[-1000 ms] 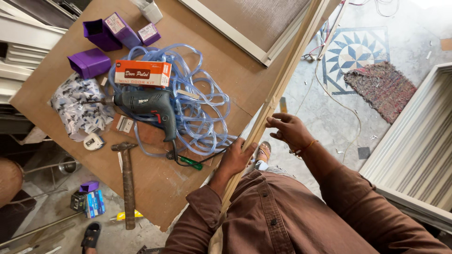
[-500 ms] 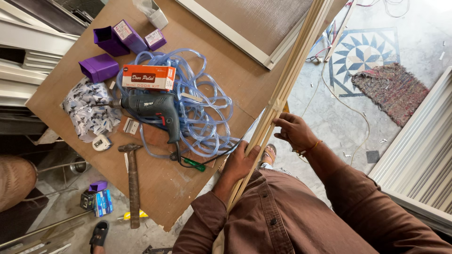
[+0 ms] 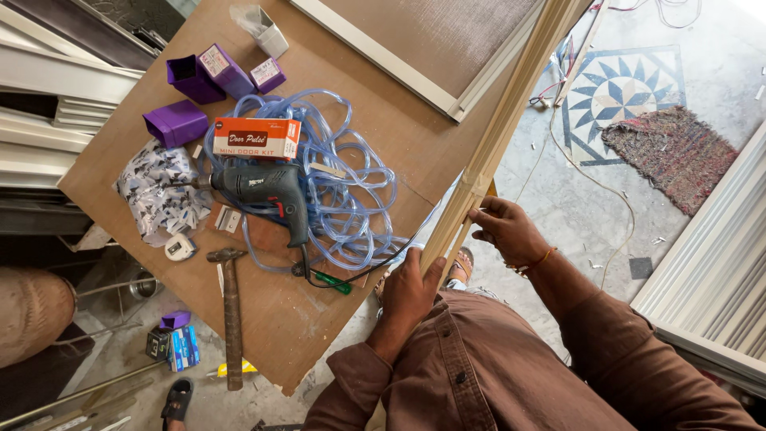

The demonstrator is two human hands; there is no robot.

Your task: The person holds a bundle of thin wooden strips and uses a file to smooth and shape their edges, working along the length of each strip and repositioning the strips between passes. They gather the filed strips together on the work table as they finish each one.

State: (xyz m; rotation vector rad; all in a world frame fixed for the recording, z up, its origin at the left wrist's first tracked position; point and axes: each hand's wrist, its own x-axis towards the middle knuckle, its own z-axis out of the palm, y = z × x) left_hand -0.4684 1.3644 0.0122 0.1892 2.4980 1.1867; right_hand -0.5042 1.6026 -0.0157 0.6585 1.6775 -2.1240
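My left hand [image 3: 413, 289] grips the lower part of a long cream-coloured bundle of strips [image 3: 496, 142] that leans along the right edge of the brown board table [image 3: 287, 327]. My right hand [image 3: 508, 228] holds the same bundle from the right side, a little higher up. On the table to the left of my hands lie a dark power drill [image 3: 267, 191] on a coil of clear blue hose [image 3: 351, 199], an orange and white box [image 3: 257, 138], a hammer [image 3: 230, 307] and a green screwdriver [image 3: 331, 280].
Purple boxes [image 3: 195, 78] and a patterned plastic bag [image 3: 155, 199] sit at the table's left end. A framed mesh panel [image 3: 431, 56] lies at the top. On the floor: a woven mat [image 3: 674, 156], a star tile pattern [image 3: 618, 84], white profiles [image 3: 718, 271] at right.
The view has shifted slightly. My left hand has slid a bit up the bundle, and both hands keep hold of it.
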